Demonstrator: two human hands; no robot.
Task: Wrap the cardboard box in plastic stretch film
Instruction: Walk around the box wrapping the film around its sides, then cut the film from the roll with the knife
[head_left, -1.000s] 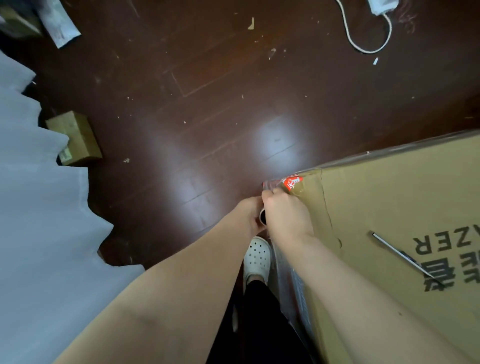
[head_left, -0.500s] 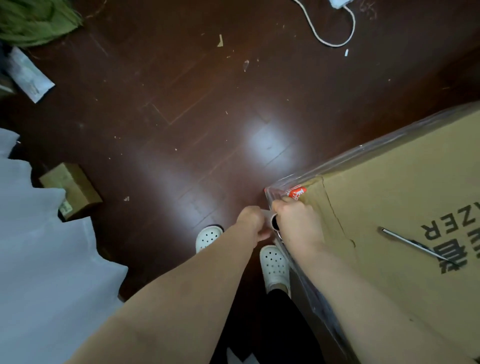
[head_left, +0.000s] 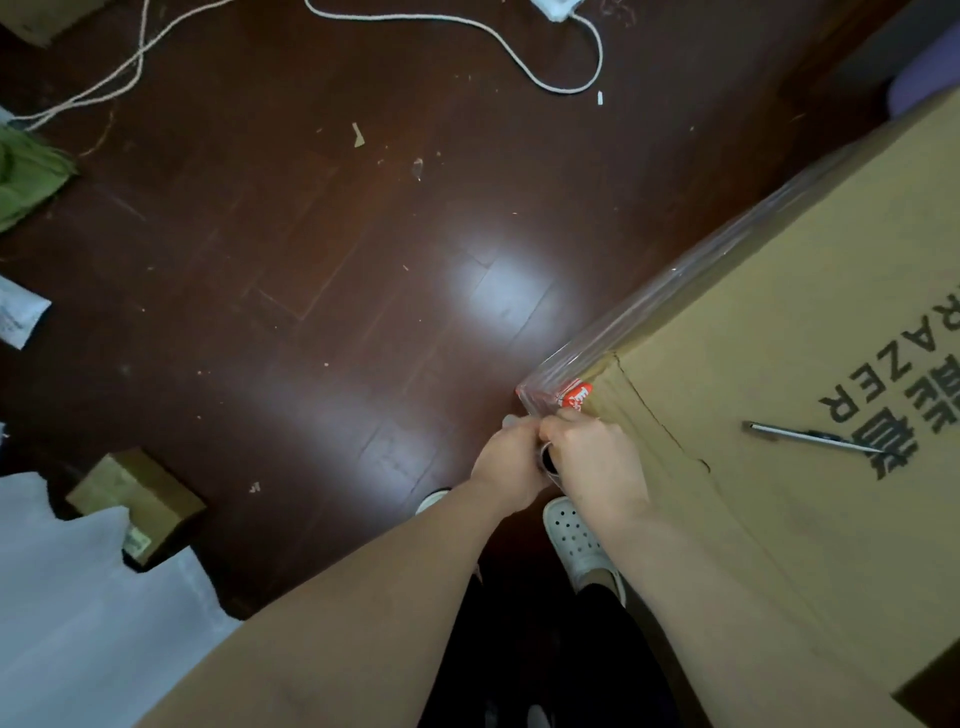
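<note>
At 3 to 5 o'clock, filling that side: tan box (head_left: 779, 519), top face up, black print on it, torn seam running back from the near corner, red sticker (head_left: 576, 397) right at that corner. Clear film (head_left: 670, 288) stretched tight along the box edge from the corner toward 1 o'clock, glossy, creased, folded round the corner. Just off the corner toward 7 o'clock: left hand (head_left: 511, 460) and right hand (head_left: 597, 462), touching, both curled tight round the roll (head_left: 546, 458). Only the dark core hole of the roll showing between them, rest hidden by fingers. Pen (head_left: 810, 439) lying on the box top at 3 o'clock. Box cut off by right and bottom frame edges, side faces out of sight. Print partly cut off, not fully readable. Dark wood floor (head_left: 311, 312) around; white cable (head_left: 519, 62) at 12, small carton (head_left: 135, 493) at 8, white shoe (head_left: 576, 540) at 6
</note>
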